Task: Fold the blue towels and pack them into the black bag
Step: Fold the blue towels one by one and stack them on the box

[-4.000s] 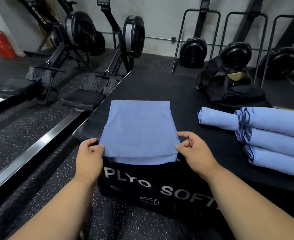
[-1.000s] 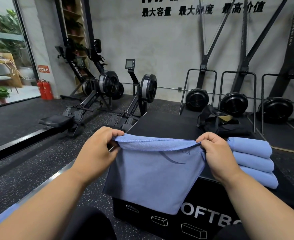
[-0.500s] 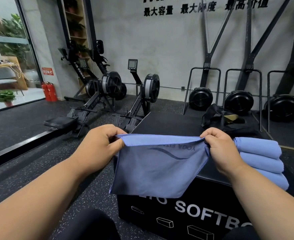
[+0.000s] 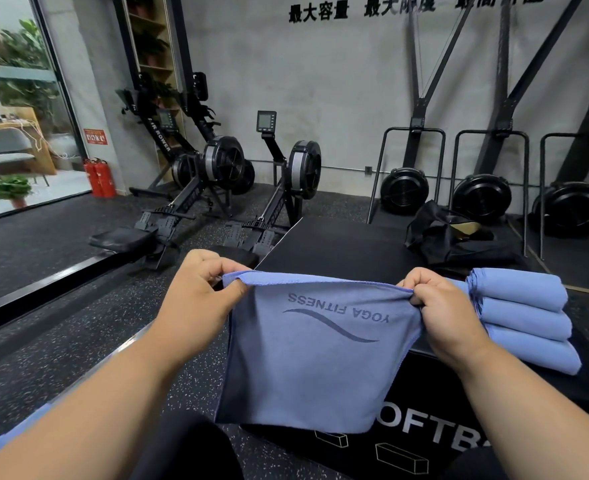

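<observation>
Blue towel [image 4: 317, 355] held up in the air in front of the plyo box [image 4: 338, 251], top edge stretched level between both hands, lower part hanging free over the front of the box. Printed on the towel: "YOGA FITNESS", seen reversed, with a wave line beneath.

Left hand [image 4: 199, 299]: fingers curled, pinching the top left corner of the towel. Right hand [image 4: 438, 310]: fingers curled, pinching the top right corner.

Stack of three folded blue towels [image 4: 525, 323] on the right part of the box top, just beside the right hand, rounded folds one above another.

Black bag [image 4: 448, 240] on the far right part of the box top, behind the stack and apart from it, crumpled, mouth partly open, a tan patch visible inside.

Front face of the box: white lettering, partly covered by the towel, and outlined block symbols.

Beyond the box: two rowing machines [image 4: 251, 188] on the speckled rubber floor [image 4: 61, 341], three black fan wheels [image 4: 483, 195] against the grey wall, red fire extinguishers [image 4: 100, 180] by the glass door at left
</observation>
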`<control>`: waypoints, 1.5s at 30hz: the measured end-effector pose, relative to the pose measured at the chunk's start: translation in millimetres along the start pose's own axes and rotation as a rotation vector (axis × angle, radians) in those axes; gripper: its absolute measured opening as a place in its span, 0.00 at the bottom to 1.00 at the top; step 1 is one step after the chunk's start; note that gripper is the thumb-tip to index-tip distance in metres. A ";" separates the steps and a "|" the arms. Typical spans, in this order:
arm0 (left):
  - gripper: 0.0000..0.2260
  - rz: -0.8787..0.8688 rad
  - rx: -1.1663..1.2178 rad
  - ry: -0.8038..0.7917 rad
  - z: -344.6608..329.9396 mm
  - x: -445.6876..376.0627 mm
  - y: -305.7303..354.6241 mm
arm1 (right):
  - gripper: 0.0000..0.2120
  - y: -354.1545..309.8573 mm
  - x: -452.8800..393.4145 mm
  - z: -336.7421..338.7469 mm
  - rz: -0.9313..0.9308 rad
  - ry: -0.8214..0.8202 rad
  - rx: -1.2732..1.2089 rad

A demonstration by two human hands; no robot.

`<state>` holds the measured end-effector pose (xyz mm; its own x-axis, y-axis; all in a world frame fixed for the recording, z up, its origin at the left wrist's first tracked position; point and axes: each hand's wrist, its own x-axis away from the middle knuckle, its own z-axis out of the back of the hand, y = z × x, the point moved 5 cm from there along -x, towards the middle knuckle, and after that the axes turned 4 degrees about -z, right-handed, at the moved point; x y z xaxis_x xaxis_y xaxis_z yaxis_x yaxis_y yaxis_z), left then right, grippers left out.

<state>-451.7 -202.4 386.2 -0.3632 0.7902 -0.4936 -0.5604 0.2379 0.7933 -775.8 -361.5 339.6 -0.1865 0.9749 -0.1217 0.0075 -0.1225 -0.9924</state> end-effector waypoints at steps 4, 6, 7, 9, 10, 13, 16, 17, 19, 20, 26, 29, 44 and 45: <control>0.04 0.119 0.148 -0.049 -9.0 6.5 -5.0 | 0.07 5.7 4.0 0.4 -0.014 0.016 0.072; 0.04 0.147 0.244 -0.066 -14.5 9.5 -2.2 | 0.04 5.5 8.1 -1.8 -0.020 0.013 0.100; 0.03 0.157 0.287 -0.062 -16.7 10.5 -0.6 | 0.03 5.5 9.3 -1.8 -0.023 0.021 0.113; 0.05 0.175 0.377 -0.060 -21.1 12.8 2.6 | 0.05 5.1 11.2 0.0 -0.021 0.045 0.133; 0.06 0.178 0.417 -0.067 -23.9 14.4 3.8 | 0.05 4.4 12.0 0.4 -0.021 0.051 0.141; 0.07 0.151 0.400 -0.073 -28.9 19.8 7.8 | 0.02 3.4 13.7 -0.9 -0.039 0.041 0.132; 0.07 0.126 0.365 -0.028 -28.1 22.5 11.0 | 0.04 3.1 14.9 -1.3 -0.058 0.031 0.101; 0.07 0.122 0.347 -0.008 -26.8 22.4 10.6 | 0.05 3.3 14.7 -1.0 -0.058 0.033 0.089; 0.07 0.120 0.328 0.004 -25.5 22.1 8.5 | 0.03 2.5 15.2 -1.6 -0.047 0.028 0.075; 0.07 0.125 0.327 0.005 -24.7 22.0 7.4 | 0.02 0.5 17.2 -2.4 -0.040 0.024 0.068; 0.06 0.115 0.309 -0.041 -37.4 25.5 12.9 | 0.05 -20.1 29.1 -16.3 0.109 -0.106 0.107; 0.07 0.085 0.258 -0.102 -57.6 31.8 16.1 | 0.05 -35.4 44.8 -45.6 0.176 -0.284 0.152; 0.09 0.213 0.567 -0.337 -92.5 61.4 25.3 | 0.09 -18.8 68.3 -78.4 -0.014 -0.555 0.110; 0.08 0.231 0.578 -0.335 -92.5 62.1 24.3 | 0.09 -18.4 68.1 -77.6 -0.017 -0.550 0.096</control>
<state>-556.8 -199.8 341.8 -0.1251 0.9658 -0.2272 0.0218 0.2316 0.9726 -712.4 -278.5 348.3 -0.6713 0.7393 -0.0540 -0.0847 -0.1488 -0.9852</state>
